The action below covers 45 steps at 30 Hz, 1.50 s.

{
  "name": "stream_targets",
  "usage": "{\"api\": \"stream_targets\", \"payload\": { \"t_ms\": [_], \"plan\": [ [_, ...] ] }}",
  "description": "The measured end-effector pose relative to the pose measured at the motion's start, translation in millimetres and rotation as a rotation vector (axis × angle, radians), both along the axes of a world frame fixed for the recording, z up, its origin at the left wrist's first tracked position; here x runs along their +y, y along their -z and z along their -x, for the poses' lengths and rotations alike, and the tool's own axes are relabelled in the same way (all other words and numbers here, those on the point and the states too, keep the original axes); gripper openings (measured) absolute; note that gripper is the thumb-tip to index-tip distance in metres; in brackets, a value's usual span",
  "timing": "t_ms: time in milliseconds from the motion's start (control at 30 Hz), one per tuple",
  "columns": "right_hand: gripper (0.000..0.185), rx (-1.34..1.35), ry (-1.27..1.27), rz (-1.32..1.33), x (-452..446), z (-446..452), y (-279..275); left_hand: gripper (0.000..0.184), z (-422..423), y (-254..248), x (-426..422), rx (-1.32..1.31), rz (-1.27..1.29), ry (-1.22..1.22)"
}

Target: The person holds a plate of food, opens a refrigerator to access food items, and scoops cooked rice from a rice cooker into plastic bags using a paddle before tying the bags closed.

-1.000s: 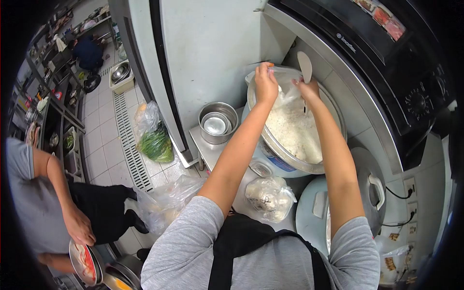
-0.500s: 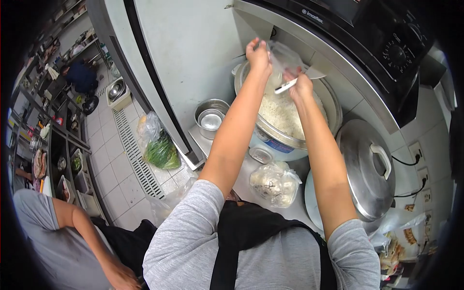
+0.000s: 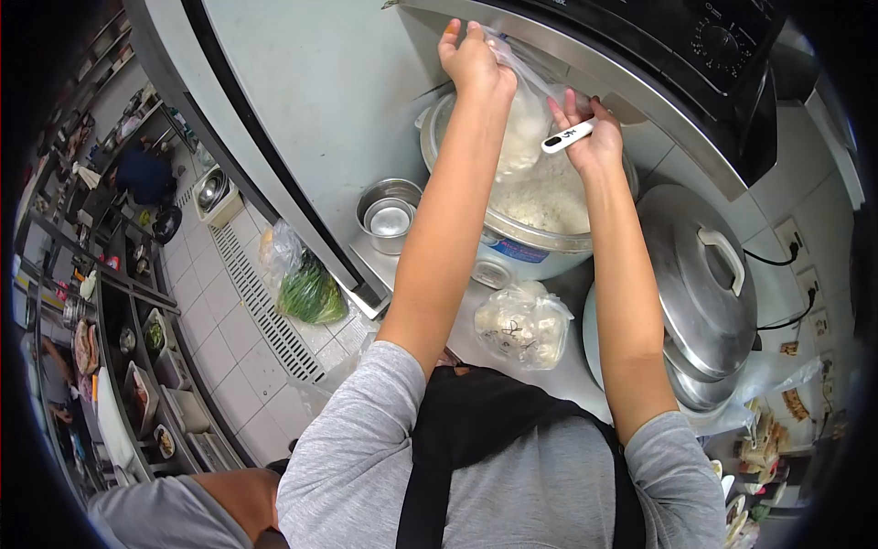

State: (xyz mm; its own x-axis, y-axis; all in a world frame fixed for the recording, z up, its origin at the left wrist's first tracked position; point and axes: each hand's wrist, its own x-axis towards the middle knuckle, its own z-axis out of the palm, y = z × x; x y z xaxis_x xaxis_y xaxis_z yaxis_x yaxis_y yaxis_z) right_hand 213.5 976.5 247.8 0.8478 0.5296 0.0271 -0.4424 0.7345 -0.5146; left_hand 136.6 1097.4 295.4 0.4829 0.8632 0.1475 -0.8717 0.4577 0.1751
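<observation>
My left hand is raised and pinches the rim of a clear plastic bag. White rice bulges in the lower part of that bag, which hangs over a large pot of cooked rice. On the bag's other side is my right hand, its fingertips at the plastic. Across its palm lies a white utensil handle with a dark end; I cannot make out the utensil's head. A tied plastic bag with white contents and dark writing on it sits on the counter in front of the pot.
Nested metal bowls stand left of the pot. At the right is a big metal lid. A black appliance overhangs the back. Bagged greens lie on the floor. A person is close at my left; another is farther off.
Both hands have moved apart, the left one upward and leftward. The bag now hangs fuller with rice between them. The nearby person at left has shifted lower in view.
</observation>
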Motion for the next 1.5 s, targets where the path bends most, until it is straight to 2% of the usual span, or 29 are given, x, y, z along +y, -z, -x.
{"api": "stream_targets", "payload": {
  "t_ms": [100,133,200,367,500,567,600,667,700,767,867,967,1000,1033,1100,1167,1233,1300,1367,1400,1433,1467,1500],
  "plan": [
    [0.017,-0.004,0.01,0.07,-3.4,-2.4,4.9,0.033,14.0,-11.3,-0.7,-0.052,0.003,-0.001],
    [0.017,-0.011,-0.013,0.089,-4.2,-3.5,7.2,0.016,-5.3,7.9,24.0,0.024,-0.158,-0.129],
    [0.018,-0.037,-0.059,0.088,-6.2,-4.2,10.7,0.012,5.9,-5.2,21.6,0.033,-0.129,-0.16],
    [0.02,-0.117,-0.153,0.176,-7.0,9.0,17.4,0.012,14.0,-30.8,10.2,0.043,-0.049,-0.264],
    [0.019,-0.084,-0.195,0.258,-10.9,17.1,26.2,0.013,15.3,-40.4,6.7,0.021,-0.13,-0.274],
    [0.016,-0.149,-0.215,0.405,-14.9,12.7,34.7,0.022,26.2,-46.7,5.9,0.019,-0.159,-0.263],
    [0.012,-0.098,-0.322,0.364,-17.6,9.7,38.6,0.022,30.0,-50.4,3.9,0.024,-0.159,-0.261],
    [0.012,-0.088,-0.394,0.395,-25.0,18.2,33.6,0.037,38.2,-58.8,-0.4,0.053,-0.102,-0.261],
    [0.012,-0.08,-0.466,0.427,-29.6,23.7,31.7,0.037,40.3,-58.9,2.5,0.056,-0.101,-0.261],
    [0.018,-0.118,-0.443,0.455,-37.2,39.3,29.5,0.048,41.6,-60.1,13.1,0.029,-0.186,-0.305],
    [0.022,-0.391,-0.257,0.583,-48.5,70.6,24.8,0.049,45.2,-61.1,25.4,0.055,-0.239,-0.344],
    [0.018,-0.475,-0.412,0.661,-55.4,83.4,37.7,0.05,50.9,-61.6,27.2,0.099,-0.301,-0.376],
    [0.024,-0.526,-0.391,0.773,-57.8,86.9,39.6,0.05,54.7,-61.0,28.2,0.101,-0.304,-0.375],
    [0.024,-0.523,-0.384,0.772,-61.2,87.8,43.4,0.052,60.2,-59.7,30.3,0.117,-0.334,-0.396],
    [0.029,-1.248,0.054,1.135,-71.4,84.0,51.3,0.054,72.7,-60.4,37.6,0.127,-0.366,-0.397],
    [0.033,-1.277,0.12,1.262,-89.9,84.9,33.0,0.037,98.1,-61.0,59.1,-0.001,-0.398,-0.343],
    [0.036,-1.221,-0.051,1.342,-111.5,94.8,-2.1,0.022,115.6,-61.1,68.1,-0.136,-0.424,-0.293],
    [0.041,-1.075,-0.198,1.199,-133.7,110.2,-26.2,0.032,142.5,-61.0,42.2,-0.115,-0.501,-0.355],
    [0.05,-0.869,-0.448,0.916,-155.7,135.9,-48.1,0.023,169.0,-49.7,46.9,-0.188,-0.552,-0.304],
    [0.057,-0.789,-0.54,0.745,-164.7,149.2,-51.6,0.012,183.5,-41.9,47.6,-0.232,-0.562,-0.234],
    [0.064,-0.829,-0.565,0.67,-172.5,163.5,-53.7,0.005,197.8,-32.0,45.8,-0.274,-0.571,-0.164],
    [0.067,-0.787,-0.653,0.722,-181.8,186.3,-80.3,0.004,209.8,-21.4,41.3,-0.338,-0.539,-0.089],
    [0.084,-0.723,-0.748,0.683,-187.7,200.3,-95.9,0.007,222.0,-9.5,35.9,-0.397,-0.504,-0.014]
  ]
}}
